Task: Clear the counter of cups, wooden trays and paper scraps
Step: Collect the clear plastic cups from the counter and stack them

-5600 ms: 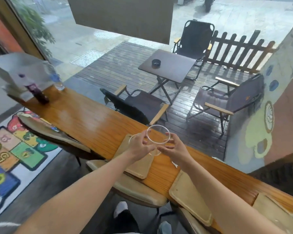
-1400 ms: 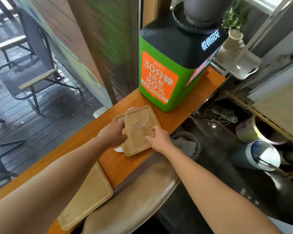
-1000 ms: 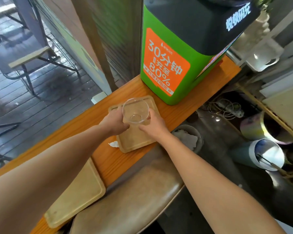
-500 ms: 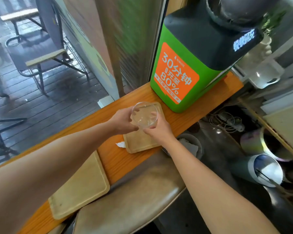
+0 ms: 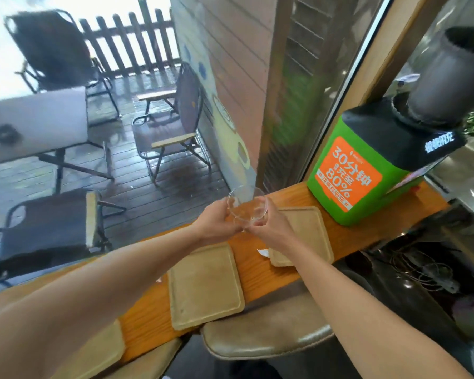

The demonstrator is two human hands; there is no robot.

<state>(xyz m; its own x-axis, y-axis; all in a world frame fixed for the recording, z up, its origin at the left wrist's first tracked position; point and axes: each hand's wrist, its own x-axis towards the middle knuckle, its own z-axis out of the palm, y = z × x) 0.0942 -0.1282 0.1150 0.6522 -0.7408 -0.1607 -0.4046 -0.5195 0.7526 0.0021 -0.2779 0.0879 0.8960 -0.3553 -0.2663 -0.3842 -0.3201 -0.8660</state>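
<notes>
Long orange-brown wooden counter (image 5: 257,272) running lower left to right, set against a window.

Standing upright at its far right end: green-and-black charging kiosk (image 5: 367,170) with an orange panel.

Below the near edge: padded stool seat (image 5: 260,332).

Lying flat on the counter, three wooden trays:
- middle tray (image 5: 205,285) near the front edge
- right tray (image 5: 304,231) just beside the kiosk, partly hidden by the right forearm
- left tray (image 5: 99,348) at lower left, partly covered by the left arm

Raised above the counter, between middle and right trays: left hand (image 5: 216,222) and right hand (image 5: 271,228). Fingers of both curled round a clear cup (image 5: 246,206), left hand on its left side, right hand on its right side and base.

Cup lifted off the counter, touching no tray. Single cup or nested pair: cannot tell.

Small white paper scrap (image 5: 263,253) on the counter, touching the left edge of the right tray, below the right wrist.
</notes>
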